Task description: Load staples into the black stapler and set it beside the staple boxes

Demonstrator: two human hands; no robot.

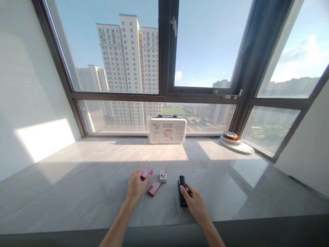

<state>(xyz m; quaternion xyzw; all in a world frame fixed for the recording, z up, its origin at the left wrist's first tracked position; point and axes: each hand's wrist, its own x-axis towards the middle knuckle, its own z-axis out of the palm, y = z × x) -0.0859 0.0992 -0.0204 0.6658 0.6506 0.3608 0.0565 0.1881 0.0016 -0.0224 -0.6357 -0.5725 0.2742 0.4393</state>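
My left hand is closed on a small red and white box, its fingers round the sides. A second red and white box lies tilted on the sill just right of that hand. Behind it stands a small white box with a dark picture on its front. My right hand grips a black stapler, thumb on top and fingers along its right side. The stapler rests on the marble surface, its long side pointing away from me.
At the back of the marble sill, a white cartoon-printed case with a dark handle leans by the window. A stack of plates sits in the right back corner. The sill's front edge runs close below my wrists.
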